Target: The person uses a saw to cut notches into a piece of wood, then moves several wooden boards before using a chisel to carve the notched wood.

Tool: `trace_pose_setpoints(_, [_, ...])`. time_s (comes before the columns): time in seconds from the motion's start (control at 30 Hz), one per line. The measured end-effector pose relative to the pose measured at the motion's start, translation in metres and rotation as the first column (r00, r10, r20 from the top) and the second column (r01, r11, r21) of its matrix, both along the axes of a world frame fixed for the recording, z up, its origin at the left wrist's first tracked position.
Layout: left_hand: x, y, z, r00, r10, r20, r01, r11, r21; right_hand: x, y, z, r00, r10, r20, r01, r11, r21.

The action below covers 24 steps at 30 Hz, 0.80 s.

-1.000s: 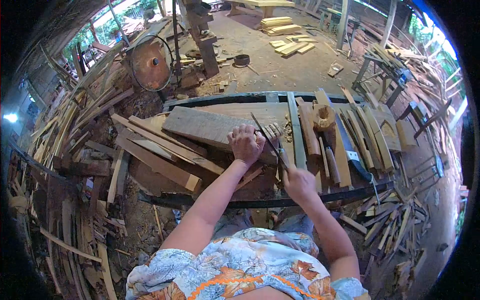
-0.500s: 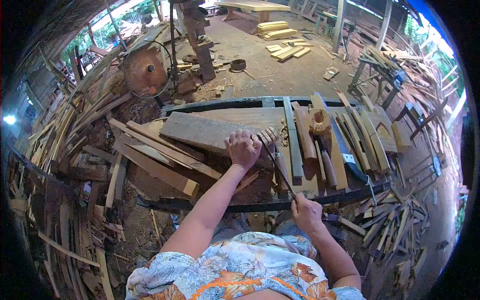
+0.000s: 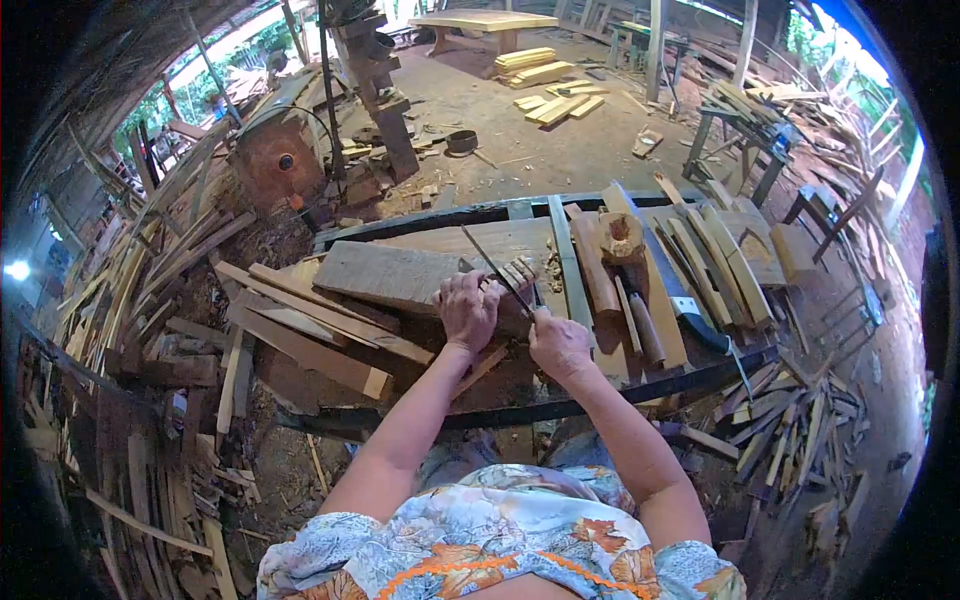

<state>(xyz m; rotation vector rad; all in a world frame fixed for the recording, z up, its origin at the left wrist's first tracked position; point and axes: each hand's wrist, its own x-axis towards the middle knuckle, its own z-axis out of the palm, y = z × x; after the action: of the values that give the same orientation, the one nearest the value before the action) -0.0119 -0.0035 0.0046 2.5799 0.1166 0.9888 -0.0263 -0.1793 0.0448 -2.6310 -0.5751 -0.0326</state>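
Observation:
My left hand (image 3: 468,308) is closed around a small carved wooden piece (image 3: 519,272) with grooves at its end, held against the right end of a thick grey-brown block (image 3: 385,274). In my right hand (image 3: 560,343) is the lower end of a long thin dark file (image 3: 490,262). The file slants up to the left across the carved piece, its tip above my left hand. Part of the carved piece is hidden under my left fingers.
Right of my hands, the bench (image 3: 420,419) bears a metal bar (image 3: 568,270), a wooden mallet (image 3: 621,236), a saw (image 3: 690,312) and several wood strips. Long planks (image 3: 310,346) lie on the left. A large round blade (image 3: 285,162) stands behind.
My right hand has moved up and forward, close to my left hand. The file now reaches well beyond the carved piece. The whole view has shifted slightly.

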Motion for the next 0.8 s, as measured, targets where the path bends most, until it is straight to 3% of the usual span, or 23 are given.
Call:
trace_pose_setpoints(0.07, [-0.001, -0.001, -0.008, 0.992, 0.065, 0.106, -0.063, 0.998, -0.016, 0.001, 0.000, -0.003, 1.000, -0.005, 0.001, 0.005, 1.000, -0.009])
trace_pose_setpoints(0.17, [0.004, -0.002, -0.011, 0.989, 0.118, 0.090, -0.123, 0.991, 0.057, 0.000, -0.001, -0.004, 0.999, 0.030, 0.033, -0.031, 0.999, 0.018])
trace_pose_setpoints(0.37, [0.006, 0.000, -0.008, 0.991, 0.123, 0.043, -0.126, 0.989, 0.078, -0.013, -0.013, -0.002, 0.998, 0.022, 0.064, -0.026, 0.998, 0.061])
trace_pose_setpoints(0.53, [0.005, 0.000, -0.005, 0.986, 0.169, 0.014, -0.169, 0.978, 0.119, -0.057, -0.056, -0.001, 0.999, 0.016, 0.033, -0.016, 1.000, -0.011])
trace_pose_setpoints(0.8, [0.007, 0.002, -0.009, 0.987, 0.129, 0.091, -0.134, 0.990, 0.048, -0.106, -0.091, 0.003, 0.998, 0.020, 0.060, -0.021, 1.000, 0.011])
